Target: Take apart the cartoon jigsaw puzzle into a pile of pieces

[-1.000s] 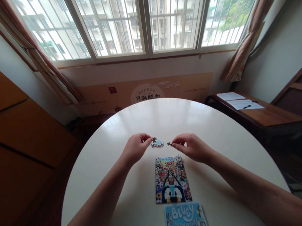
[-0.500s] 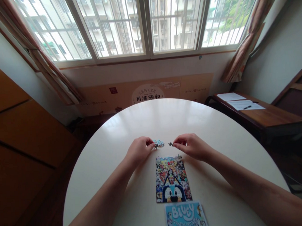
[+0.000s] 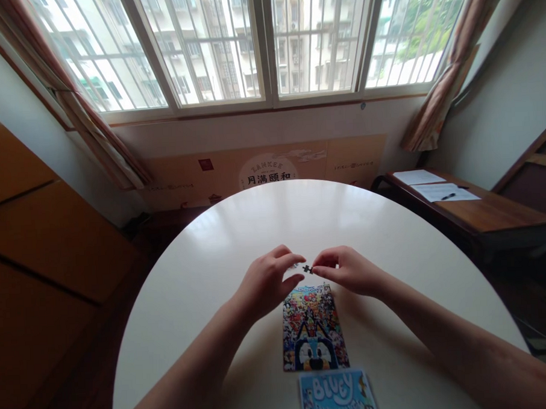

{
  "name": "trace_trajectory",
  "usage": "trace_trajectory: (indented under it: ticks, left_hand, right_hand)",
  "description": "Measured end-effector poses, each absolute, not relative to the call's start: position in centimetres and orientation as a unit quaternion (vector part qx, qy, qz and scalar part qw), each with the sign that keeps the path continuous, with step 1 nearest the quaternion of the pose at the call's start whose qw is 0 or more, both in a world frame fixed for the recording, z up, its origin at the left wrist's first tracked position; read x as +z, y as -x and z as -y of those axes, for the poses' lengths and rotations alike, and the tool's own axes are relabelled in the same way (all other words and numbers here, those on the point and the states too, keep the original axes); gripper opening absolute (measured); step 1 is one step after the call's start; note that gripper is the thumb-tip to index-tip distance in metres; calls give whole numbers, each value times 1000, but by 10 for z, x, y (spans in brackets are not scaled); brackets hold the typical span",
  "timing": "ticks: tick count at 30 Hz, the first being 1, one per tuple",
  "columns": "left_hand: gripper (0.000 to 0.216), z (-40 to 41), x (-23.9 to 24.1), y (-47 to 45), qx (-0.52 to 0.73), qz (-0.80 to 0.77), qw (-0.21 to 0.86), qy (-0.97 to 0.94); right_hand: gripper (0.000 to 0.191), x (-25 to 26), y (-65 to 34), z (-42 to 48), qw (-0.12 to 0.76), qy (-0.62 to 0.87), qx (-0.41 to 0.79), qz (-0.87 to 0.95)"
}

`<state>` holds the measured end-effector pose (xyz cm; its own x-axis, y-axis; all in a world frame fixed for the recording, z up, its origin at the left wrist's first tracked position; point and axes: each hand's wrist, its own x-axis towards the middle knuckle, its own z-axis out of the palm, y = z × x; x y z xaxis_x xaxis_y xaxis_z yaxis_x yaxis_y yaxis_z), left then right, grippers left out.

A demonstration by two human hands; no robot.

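My right hand [image 3: 352, 270] pinches a small dark jigsaw puzzle piece [image 3: 307, 269] between thumb and fingertips, just above the far edge of the puzzle. Facing it from the left is my left hand [image 3: 272, 280], thumb and index finger spread apart with nothing seen between them and the tips close to that piece. Light blue puzzle pieces [image 3: 296, 265] lie behind my left fingers, mostly hidden. Below both hands is a largely assembled jigsaw puzzle [image 3: 312, 329], a crowd of colourful figures with a blue dog's face at its near end. Its far edge is uneven.
A blue card lettered "Bluey" [image 3: 338, 396] lies nearest me, just below the puzzle. All of this rests on a round white table [image 3: 179, 329]. Beyond its right side stands a wooden side table [image 3: 504, 212] bearing papers [image 3: 442, 191] and a pen.
My left hand has moved right, its fingers have opened, and the dark piece it pinched is no longer seen in it. The right hand's piece has shifted slightly nearer me.
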<state>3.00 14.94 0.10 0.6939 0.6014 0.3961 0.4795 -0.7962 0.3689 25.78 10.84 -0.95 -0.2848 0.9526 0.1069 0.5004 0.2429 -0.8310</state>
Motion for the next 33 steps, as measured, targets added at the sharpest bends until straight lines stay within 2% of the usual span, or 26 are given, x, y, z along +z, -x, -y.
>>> trace_trajectory:
  ticks: [6, 10, 17, 26, 30, 33]
  left_hand:
    - [15, -145, 0, -35, 279, -270, 105, -916]
    - [12, -147, 1, -33, 281, -271, 97, -916]
    - [11, -167, 0, -17, 252, -359, 78, -895]
    - [22, -175, -8, -18, 181, -359, 76, -913]
    - [32, -177, -9, -18, 185, -384, 63, -902]
    - [30, -173, -6, -18, 198, -391, 49, -897]
  right_hand:
    - [19, -11, -255, -110, 336, 472, 454, 676]
    - [17, -11, -255, -110, 342, 472, 479, 656]
    - [20, -13, -258, -111, 353, 511, 404, 671]
    - [20, -9, -256, -107, 330, 514, 344, 713]
    - [21, -8, -256, -106, 323, 521, 331, 717]
    - [21, -7, -259, -107, 316, 531, 309, 723]
